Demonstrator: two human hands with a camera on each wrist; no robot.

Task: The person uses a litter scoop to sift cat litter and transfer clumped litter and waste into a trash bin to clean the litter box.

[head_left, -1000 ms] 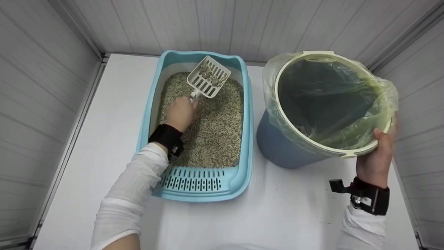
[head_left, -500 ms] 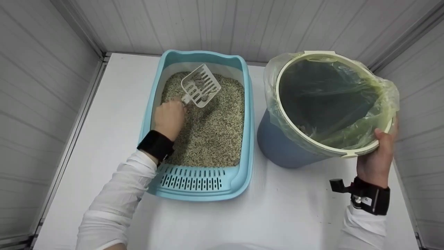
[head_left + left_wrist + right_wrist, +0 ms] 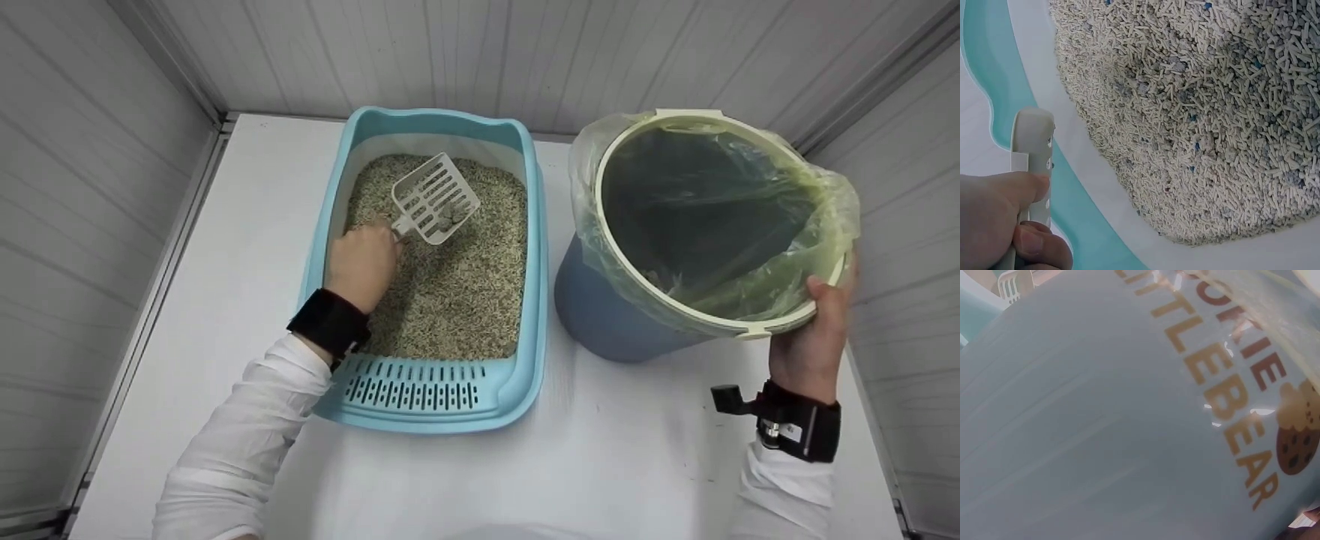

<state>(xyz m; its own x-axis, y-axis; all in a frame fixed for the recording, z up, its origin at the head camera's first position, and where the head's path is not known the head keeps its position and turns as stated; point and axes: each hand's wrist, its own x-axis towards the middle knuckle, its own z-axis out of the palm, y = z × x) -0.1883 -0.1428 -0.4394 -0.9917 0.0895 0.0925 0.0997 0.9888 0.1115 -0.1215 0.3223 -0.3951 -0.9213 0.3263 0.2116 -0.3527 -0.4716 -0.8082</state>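
Observation:
My left hand (image 3: pixel 365 266) grips the short handle of a white slotted litter scoop (image 3: pixel 429 187), which is over the litter in the head view. A few grey clumps lie on the scoop's right corner. Loose pellet litter (image 3: pixel 1202 129) fills most of a blue litter box (image 3: pixel 537 300). In the left wrist view my thumb and fingers pinch the scoop handle, and the scoop (image 3: pixel 1035 135) appears edge-on. My right hand (image 3: pixel 814 341) holds the near right rim of a blue bin (image 3: pixel 622 315), thumb over the edge. The bin leans toward me, lined with a thin yellowish plastic bag (image 3: pixel 836 199).
Both box and bin stand on a white table (image 3: pixel 630 442), side by side with a narrow gap. Grey panel walls (image 3: pixel 480 60) close in the back and sides. Printed lettering (image 3: pixel 1207 377) shows on the bin in the right wrist view.
My left hand has drawn the scoop left and toward me. Its load has thinned and shifted to the scoop's right corner. The right hand and bin stay almost unchanged.

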